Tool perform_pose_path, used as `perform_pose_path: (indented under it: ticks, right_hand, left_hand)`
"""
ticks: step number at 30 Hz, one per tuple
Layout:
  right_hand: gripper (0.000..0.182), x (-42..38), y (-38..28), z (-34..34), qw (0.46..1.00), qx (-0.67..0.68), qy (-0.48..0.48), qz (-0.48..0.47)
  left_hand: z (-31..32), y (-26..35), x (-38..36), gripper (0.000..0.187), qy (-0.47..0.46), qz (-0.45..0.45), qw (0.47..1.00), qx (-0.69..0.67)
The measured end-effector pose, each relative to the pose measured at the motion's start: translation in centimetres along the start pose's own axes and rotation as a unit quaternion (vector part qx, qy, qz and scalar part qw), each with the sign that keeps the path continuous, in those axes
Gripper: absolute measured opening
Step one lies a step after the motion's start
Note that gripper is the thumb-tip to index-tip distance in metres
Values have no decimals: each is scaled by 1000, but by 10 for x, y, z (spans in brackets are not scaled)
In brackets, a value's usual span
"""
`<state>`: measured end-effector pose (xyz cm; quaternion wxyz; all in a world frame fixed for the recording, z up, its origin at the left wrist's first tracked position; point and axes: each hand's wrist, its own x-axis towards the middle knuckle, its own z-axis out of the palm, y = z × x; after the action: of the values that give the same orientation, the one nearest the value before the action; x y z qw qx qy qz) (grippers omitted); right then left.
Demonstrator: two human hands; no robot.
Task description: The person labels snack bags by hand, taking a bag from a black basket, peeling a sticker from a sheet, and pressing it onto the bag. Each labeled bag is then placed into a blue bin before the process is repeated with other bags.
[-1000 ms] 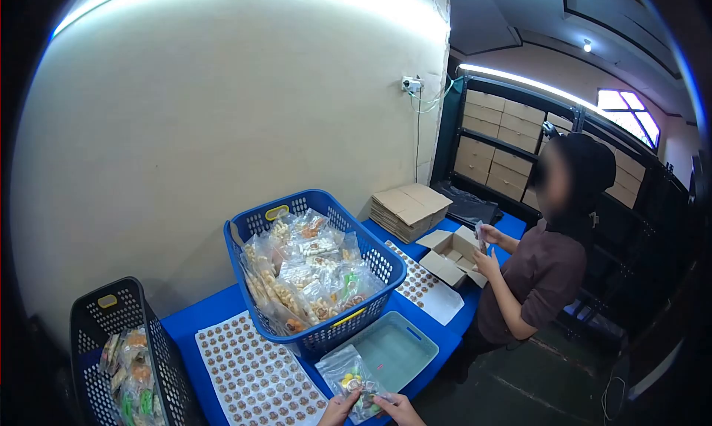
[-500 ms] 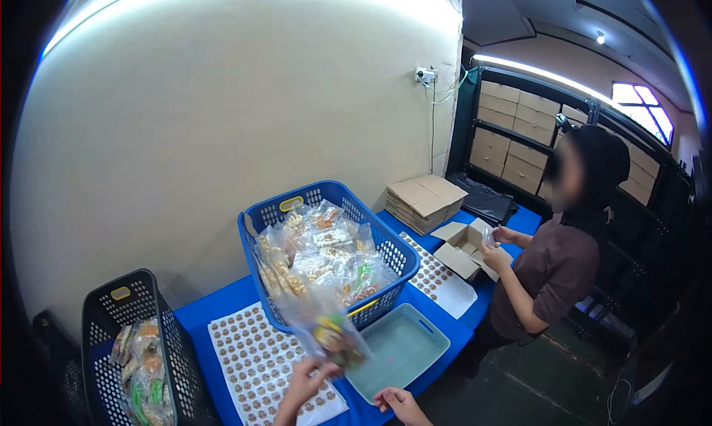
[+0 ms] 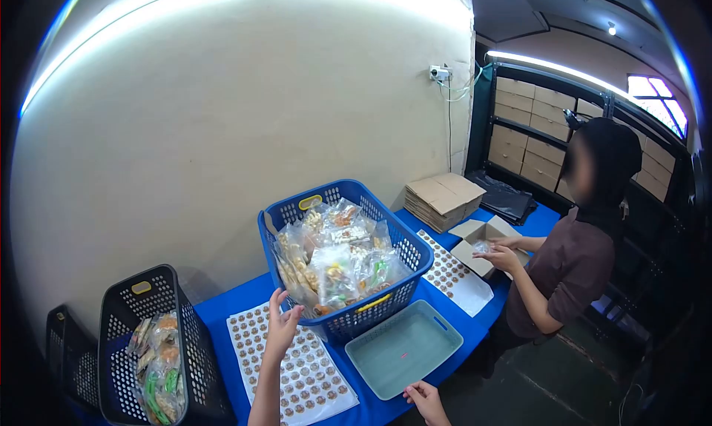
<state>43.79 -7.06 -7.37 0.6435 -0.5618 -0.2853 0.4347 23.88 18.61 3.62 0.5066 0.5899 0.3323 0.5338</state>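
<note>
My left hand [image 3: 282,326] is raised at the left side of the blue basket [image 3: 404,281]. Its fingers are spread and hold nothing. Clear plastic bags of snacks [image 3: 348,237] fill the basket, and one blurred bag [image 3: 332,272] lies on top near the front. By the front edge of the shallow grey-green tray [image 3: 400,352], my right hand [image 3: 425,401] has thumb and fingertips together. What they pinch, if anything, is too small to make out. Beneath my left forearm lie sheets of round stickers [image 3: 311,381].
Left of the table, a dark basket [image 3: 196,352] holds more bagged snacks; another dark basket [image 3: 74,359] stands beyond it. A co-worker [image 3: 567,278] stands right, hands at an open carton [image 3: 475,233]. Flattened cartons [image 3: 445,196] are stacked at the back.
The bag that was in my left hand now lies in the blue basket. My left hand has let go and moved up and left. The camera view has shifted slightly.
</note>
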Motion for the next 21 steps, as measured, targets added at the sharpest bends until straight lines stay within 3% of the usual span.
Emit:
perform_pose_path:
  ticks: [2,5,8,9,12,15,21]
  right_hand:
    - [25,-8,-7,2,999,-40,8,-19]
    - [24,1,4,-2,997,-79,-8,-5]
    - [11,14,-25,15,999,-28,13,-30]
    - [13,19,-54,26,991,-70,58,-98]
    - [43,17,-108,46,970,-78,76,-217]
    - [50,23,-130,79,962,-36,69,-263]
    - [53,37,-67,159,989,-25,-128,-72]
  left_hand:
    - [-10,4,-17,53,1,21,999,41]
    - [-19,28,-49,51,-14,16,999,27]
    - [-42,60,-81,47,-22,36,996,74]
    - [-61,73,-97,45,-8,41,993,115]
    - [-95,90,-123,32,95,67,982,149]
    - [-130,102,-150,23,183,96,971,120]
    - [-197,116,-212,18,327,93,916,214]
